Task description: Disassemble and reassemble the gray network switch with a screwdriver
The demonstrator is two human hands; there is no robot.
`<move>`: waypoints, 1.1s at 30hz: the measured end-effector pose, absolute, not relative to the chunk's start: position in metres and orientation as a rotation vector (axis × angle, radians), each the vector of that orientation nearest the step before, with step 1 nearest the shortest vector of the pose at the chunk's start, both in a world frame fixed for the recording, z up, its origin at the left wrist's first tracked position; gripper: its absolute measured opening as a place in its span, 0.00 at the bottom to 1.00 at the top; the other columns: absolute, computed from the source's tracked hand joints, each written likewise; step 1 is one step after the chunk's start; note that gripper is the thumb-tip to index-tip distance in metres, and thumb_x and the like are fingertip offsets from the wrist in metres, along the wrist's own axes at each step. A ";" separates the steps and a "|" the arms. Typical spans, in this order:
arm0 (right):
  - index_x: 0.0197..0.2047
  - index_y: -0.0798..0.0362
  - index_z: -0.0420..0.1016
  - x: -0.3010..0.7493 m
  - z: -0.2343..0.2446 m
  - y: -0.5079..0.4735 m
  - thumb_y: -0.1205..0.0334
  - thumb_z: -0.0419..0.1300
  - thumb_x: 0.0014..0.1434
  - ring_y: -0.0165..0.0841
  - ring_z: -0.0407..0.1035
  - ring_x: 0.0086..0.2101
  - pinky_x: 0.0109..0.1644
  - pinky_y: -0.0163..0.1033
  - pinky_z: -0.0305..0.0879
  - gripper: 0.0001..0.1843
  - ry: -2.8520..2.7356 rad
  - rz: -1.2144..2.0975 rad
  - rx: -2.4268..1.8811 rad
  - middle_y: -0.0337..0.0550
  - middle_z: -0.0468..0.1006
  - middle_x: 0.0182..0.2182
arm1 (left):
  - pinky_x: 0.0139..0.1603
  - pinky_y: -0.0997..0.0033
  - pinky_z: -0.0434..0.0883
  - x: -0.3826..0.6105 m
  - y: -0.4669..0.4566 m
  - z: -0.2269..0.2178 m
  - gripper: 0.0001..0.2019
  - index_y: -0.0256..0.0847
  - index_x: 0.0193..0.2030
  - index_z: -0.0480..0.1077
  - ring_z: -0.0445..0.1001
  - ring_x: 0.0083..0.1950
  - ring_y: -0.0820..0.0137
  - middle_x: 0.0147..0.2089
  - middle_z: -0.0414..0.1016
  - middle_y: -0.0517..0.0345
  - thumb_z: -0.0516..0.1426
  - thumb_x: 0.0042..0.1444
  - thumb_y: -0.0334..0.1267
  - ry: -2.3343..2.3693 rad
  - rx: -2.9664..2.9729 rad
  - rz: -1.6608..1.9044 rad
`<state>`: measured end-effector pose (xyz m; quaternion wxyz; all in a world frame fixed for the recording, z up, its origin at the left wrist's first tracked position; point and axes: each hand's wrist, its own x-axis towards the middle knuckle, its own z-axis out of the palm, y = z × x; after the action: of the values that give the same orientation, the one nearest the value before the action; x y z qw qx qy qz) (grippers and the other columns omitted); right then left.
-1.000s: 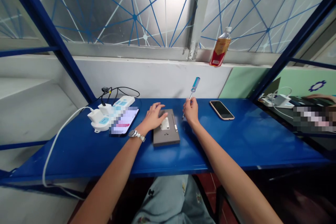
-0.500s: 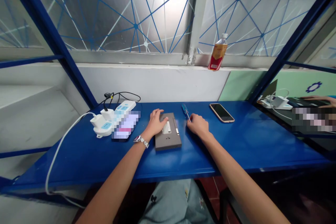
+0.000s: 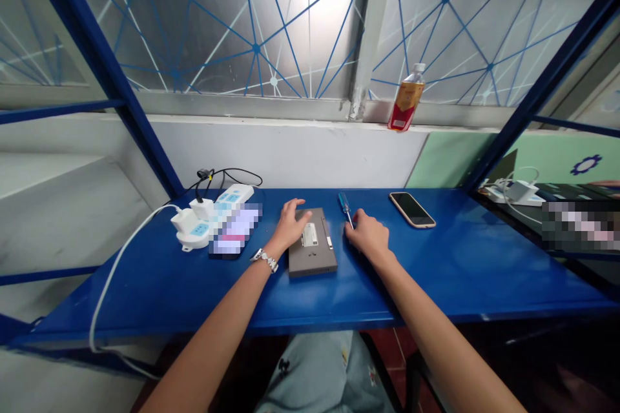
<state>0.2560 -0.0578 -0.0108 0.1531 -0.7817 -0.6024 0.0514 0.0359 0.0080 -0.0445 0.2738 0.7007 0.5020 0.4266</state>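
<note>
A flat grey rectangular case (image 3: 312, 262) with a white label lies on the blue table in front of me. My left hand (image 3: 289, 230) is open at its left side, fingers apart and the thumb reaching over the case's top. Whether that hand touches the case I cannot tell. To the right of the case, my right hand (image 3: 368, 232) rests on the table with curled fingers closed on the metal shaft of a screwdriver (image 3: 343, 202). The screwdriver's blue handle points away from me, and its tip is hidden by the fingers.
A white power strip (image 3: 194, 239) with plugs and cables stands at the left, beside a phone with a lit, blurred screen (image 3: 236, 232). A dark-screened phone (image 3: 412, 210) lies at the right. A drink bottle (image 3: 406, 98) stands on the sill. Far right are more chargers (image 3: 523, 190).
The view has shifted slightly. My left fingers have lifted and spread a little, while my right hand keeps its grip on the screwdriver. Another person's hand at far right has mostly left view.
</note>
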 end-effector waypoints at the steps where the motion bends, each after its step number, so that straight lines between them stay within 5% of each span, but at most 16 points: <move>1: 0.52 0.51 0.74 0.253 -0.010 -0.059 0.50 0.53 0.67 0.48 0.77 0.45 0.44 0.46 0.68 0.18 -1.746 0.086 -2.181 0.53 0.81 0.44 | 0.74 0.54 0.56 0.036 0.008 -0.044 0.18 0.43 0.57 0.69 0.62 0.72 0.57 0.65 0.66 0.43 0.58 0.62 0.43 1.351 1.872 1.162; 5: 0.50 0.50 0.79 0.235 -0.011 -0.066 0.45 0.52 0.69 0.46 0.69 0.54 0.46 0.43 0.68 0.22 -1.981 -0.083 -1.869 0.54 0.75 0.51 | 0.72 0.56 0.58 0.039 0.006 -0.042 0.15 0.43 0.55 0.70 0.64 0.70 0.58 0.62 0.68 0.45 0.58 0.62 0.42 1.343 1.814 1.234; 11: 0.46 0.50 0.82 0.224 -0.014 -0.067 0.41 0.50 0.70 0.45 0.67 0.54 0.47 0.43 0.69 0.26 -2.179 0.094 -1.715 0.52 0.75 0.48 | 0.70 0.56 0.61 0.041 0.005 -0.039 0.15 0.42 0.54 0.71 0.67 0.67 0.58 0.61 0.71 0.45 0.57 0.61 0.41 1.280 1.704 1.325; 15: 0.60 0.47 0.76 0.232 -0.015 -0.065 0.44 0.55 0.68 0.43 0.71 0.51 0.49 0.43 0.69 0.24 -2.062 0.349 -1.574 0.48 0.78 0.48 | 0.71 0.56 0.61 0.041 -0.001 -0.025 0.15 0.42 0.54 0.70 0.68 0.67 0.58 0.61 0.72 0.46 0.55 0.62 0.42 1.124 1.712 1.526; 19: 0.71 0.48 0.63 0.232 -0.015 -0.063 0.47 0.60 0.66 0.35 0.76 0.42 0.49 0.41 0.72 0.33 -1.716 0.908 -1.121 0.42 0.82 0.46 | 0.73 0.55 0.60 0.042 -0.014 -0.004 0.19 0.44 0.58 0.66 0.64 0.71 0.58 0.67 0.67 0.48 0.52 0.65 0.47 1.014 1.803 1.753; 22: 0.67 0.51 0.66 0.227 -0.012 -0.063 0.50 0.67 0.59 0.36 0.77 0.44 0.52 0.42 0.72 0.36 -1.469 1.073 -0.902 0.43 0.83 0.44 | 0.73 0.54 0.60 0.044 -0.021 0.006 0.24 0.46 0.65 0.61 0.60 0.74 0.57 0.70 0.63 0.47 0.48 0.66 0.53 1.025 1.840 1.819; 25: 0.60 0.50 0.71 0.227 -0.009 -0.064 0.54 0.68 0.58 0.37 0.76 0.47 0.51 0.41 0.72 0.28 -1.392 1.027 -0.864 0.44 0.82 0.44 | 0.72 0.56 0.62 0.045 -0.021 0.007 0.26 0.47 0.66 0.58 0.59 0.74 0.58 0.71 0.60 0.48 0.45 0.67 0.56 1.028 1.751 1.917; 29: 0.50 0.47 0.71 0.234 -0.008 -0.065 0.57 0.69 0.58 0.36 0.75 0.45 0.39 0.35 0.71 0.18 -1.397 0.855 -0.865 0.42 0.81 0.44 | 0.59 0.58 0.72 0.038 -0.008 0.002 0.23 0.43 0.57 0.65 0.73 0.61 0.58 0.59 0.72 0.45 0.48 0.66 0.57 1.172 1.456 1.834; 33: 0.44 0.47 0.71 0.242 -0.006 -0.067 0.56 0.71 0.55 0.39 0.76 0.49 0.52 0.44 0.73 0.17 -1.415 0.746 -0.829 0.46 0.81 0.47 | 0.34 0.63 0.73 0.028 -0.004 0.004 0.31 0.38 0.47 0.71 0.78 0.36 0.60 0.37 0.78 0.48 0.47 0.62 0.66 1.169 1.170 1.150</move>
<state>0.2424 -0.0665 -0.0063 0.6211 -0.3606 -0.6156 0.3245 0.0284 -0.0036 0.0042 0.5342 0.4909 0.4904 0.4828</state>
